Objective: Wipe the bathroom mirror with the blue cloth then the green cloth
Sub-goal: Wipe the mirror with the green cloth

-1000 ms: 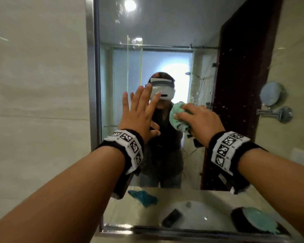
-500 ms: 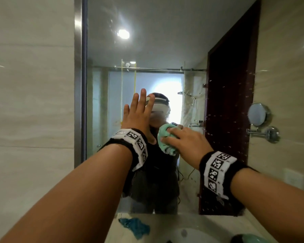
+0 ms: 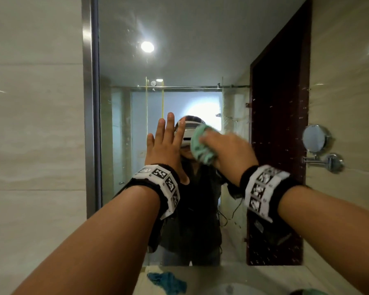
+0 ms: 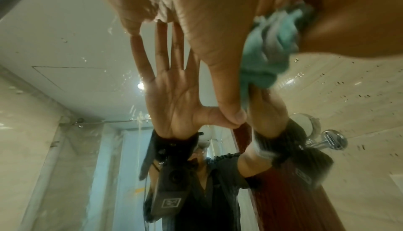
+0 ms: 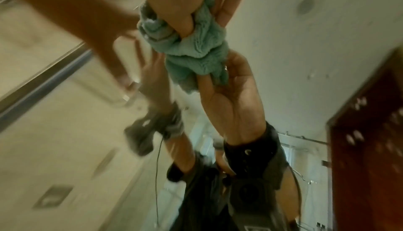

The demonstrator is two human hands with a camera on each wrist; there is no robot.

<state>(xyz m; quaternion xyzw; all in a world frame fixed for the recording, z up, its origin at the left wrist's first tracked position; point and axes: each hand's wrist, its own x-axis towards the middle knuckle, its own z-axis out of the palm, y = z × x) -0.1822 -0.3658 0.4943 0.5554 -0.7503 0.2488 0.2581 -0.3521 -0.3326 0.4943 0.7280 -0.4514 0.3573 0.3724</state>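
The bathroom mirror [image 3: 200, 50] fills the wall in front of me, with water spots on its right part. My right hand [image 3: 226, 150] grips the bunched green cloth [image 3: 199, 146] and presses it against the glass at head height; the cloth [image 5: 194, 48] shows bunched between the fingers in the right wrist view and also as the green cloth [image 4: 270, 45] in the left wrist view. My left hand [image 3: 166, 145] lies flat on the mirror just left of it, fingers straight and pointing up. The blue cloth [image 3: 168, 283] lies crumpled on the counter below.
A steel frame [image 3: 91, 103] edges the mirror on the left, with tiled wall beyond. A round shaving mirror [image 3: 315, 138] on an arm shows at right in the reflection. The white basin [image 3: 232, 289] sits at the bottom, with a green-topped dark object [image 3: 307, 292] at its right.
My right hand has carried the green cloth across the glass, first down-left, then up to the right. The view has tilted upward. The left hand stays flat on the mirror.
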